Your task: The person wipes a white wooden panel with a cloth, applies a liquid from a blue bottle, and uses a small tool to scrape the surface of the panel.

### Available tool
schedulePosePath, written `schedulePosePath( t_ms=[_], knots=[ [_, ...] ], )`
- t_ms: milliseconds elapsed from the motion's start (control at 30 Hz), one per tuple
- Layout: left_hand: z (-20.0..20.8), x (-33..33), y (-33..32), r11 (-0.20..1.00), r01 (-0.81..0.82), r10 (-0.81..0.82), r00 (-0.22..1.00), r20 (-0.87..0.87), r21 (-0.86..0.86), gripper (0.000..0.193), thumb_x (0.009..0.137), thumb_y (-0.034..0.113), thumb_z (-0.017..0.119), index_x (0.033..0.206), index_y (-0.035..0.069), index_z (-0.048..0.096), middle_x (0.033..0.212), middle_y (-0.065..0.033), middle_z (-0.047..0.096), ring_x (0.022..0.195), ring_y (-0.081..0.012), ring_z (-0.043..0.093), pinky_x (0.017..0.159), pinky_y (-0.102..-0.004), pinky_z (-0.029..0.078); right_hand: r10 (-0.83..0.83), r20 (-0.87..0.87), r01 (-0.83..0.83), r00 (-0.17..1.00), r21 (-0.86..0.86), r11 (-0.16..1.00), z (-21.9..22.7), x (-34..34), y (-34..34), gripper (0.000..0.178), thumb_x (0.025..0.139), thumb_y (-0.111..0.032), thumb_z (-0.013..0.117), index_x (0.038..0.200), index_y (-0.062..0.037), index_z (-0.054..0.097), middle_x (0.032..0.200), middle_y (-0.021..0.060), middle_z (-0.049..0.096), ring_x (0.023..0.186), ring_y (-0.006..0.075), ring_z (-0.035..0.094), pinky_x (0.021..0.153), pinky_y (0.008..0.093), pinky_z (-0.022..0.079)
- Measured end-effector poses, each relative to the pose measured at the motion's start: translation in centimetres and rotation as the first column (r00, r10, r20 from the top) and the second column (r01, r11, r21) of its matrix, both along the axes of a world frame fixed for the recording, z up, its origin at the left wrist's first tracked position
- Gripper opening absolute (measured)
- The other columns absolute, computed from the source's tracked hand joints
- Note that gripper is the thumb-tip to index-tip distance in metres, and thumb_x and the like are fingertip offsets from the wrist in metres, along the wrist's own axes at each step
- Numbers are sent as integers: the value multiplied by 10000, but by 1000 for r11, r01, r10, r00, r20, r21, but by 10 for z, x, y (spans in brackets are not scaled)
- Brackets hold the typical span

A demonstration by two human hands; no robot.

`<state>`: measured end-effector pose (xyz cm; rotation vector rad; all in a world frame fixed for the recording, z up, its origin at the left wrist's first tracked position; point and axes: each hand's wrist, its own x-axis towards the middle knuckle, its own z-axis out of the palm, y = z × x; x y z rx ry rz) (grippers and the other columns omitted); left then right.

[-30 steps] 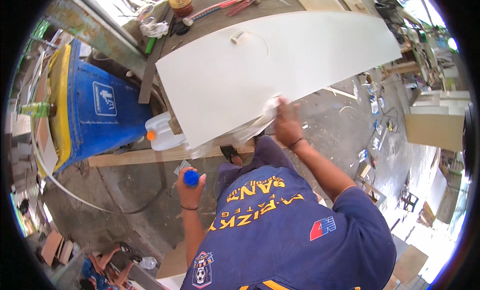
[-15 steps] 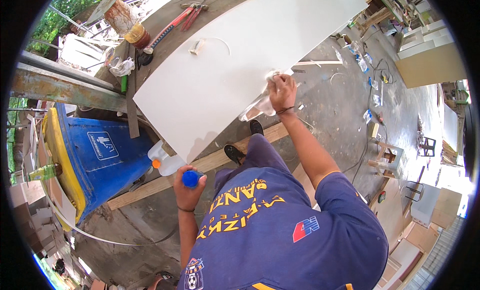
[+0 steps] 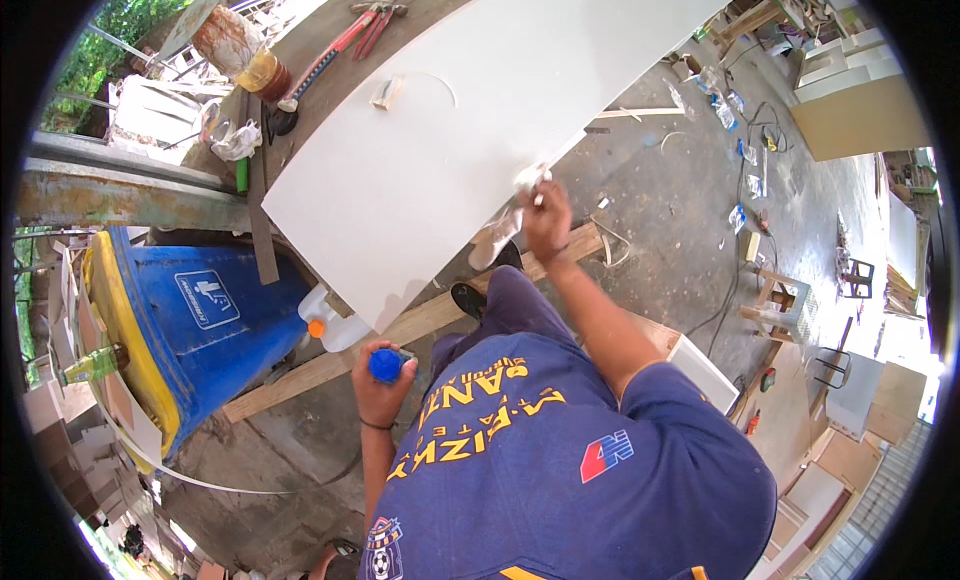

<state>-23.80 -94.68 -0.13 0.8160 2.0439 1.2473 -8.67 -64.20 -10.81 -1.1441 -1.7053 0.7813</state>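
Note:
A long white panel (image 3: 430, 170) lies in front of me, its near edge running from the lower left up to the far right. My right hand (image 3: 548, 218) is closed on a white cloth (image 3: 531, 177), which touches that edge; a loose part of it appears to hang below. Low on the left, beside the panel's near corner, my left hand (image 3: 368, 395) wraps round a bottle with a blue cap (image 3: 386, 365). The bottle's body is mostly hidden by the fingers and cap. On the panel lie a small block-like piece (image 3: 386, 92) and a thin curved strip (image 3: 440, 78).
Pliers-like red-handled tools (image 3: 375, 28) and a stained container (image 3: 245, 60) stand beyond the panel. A blue bin (image 3: 230, 330) with a yellow rim is at left, near a white jug (image 3: 335, 325) with an orange cap. A wooden plank (image 3: 300, 380) crosses the floor by my feet.
My right hand and the cloth have moved along the panel's edge toward me and slightly left. My left hand keeps hold of the bottle, almost in place.

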Motion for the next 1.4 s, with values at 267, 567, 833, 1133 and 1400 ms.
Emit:
schedulePosePath(
  t_ms=[267,567,833,1133,1400],
  knots=[
    [7,-7,19,997,70,-71,993,-90,-14,377,662,64,755,979,46,551,905,-69,608,827,-165,591,759,-292,475,-85,-34,83,996,-48,995,-3,15,51,108,803,-78,670,788,-1,596,882,141,601,737,252,588,655,337,487],
    [14,-3,24,992,91,-98,992,-80,-86,375,668,44,723,1001,62,552,936,-48,602,878,-154,580,808,-291,459,-163,12,163,987,25,986,2,20,68,197,773,-56,701,715,0,521,742,112,530,617,204,494,549,328,409],
    [4,3,30,992,98,-103,993,-56,-79,376,656,59,753,972,52,550,914,-65,607,845,-162,586,774,-289,469,-31,-142,26,989,-37,999,7,0,27,148,809,-66,670,757,7,551,720,109,552,616,175,511,549,297,424],
    [8,10,49,986,148,-154,984,-88,-73,366,656,83,766,950,45,551,878,-71,618,810,-164,602,731,-289,481,0,-158,-8,987,-54,999,4,-15,-14,177,810,-65,686,735,-23,531,685,75,528,601,124,492,492,278,397],
    [11,16,52,987,155,-159,981,-115,-37,361,661,98,773,940,43,550,859,-73,626,791,-165,609,716,-295,486,-115,-47,110,992,-88,990,11,-1,33,141,830,-98,665,787,-5,567,732,152,575,595,229,558,535,318,445]
  ],
)
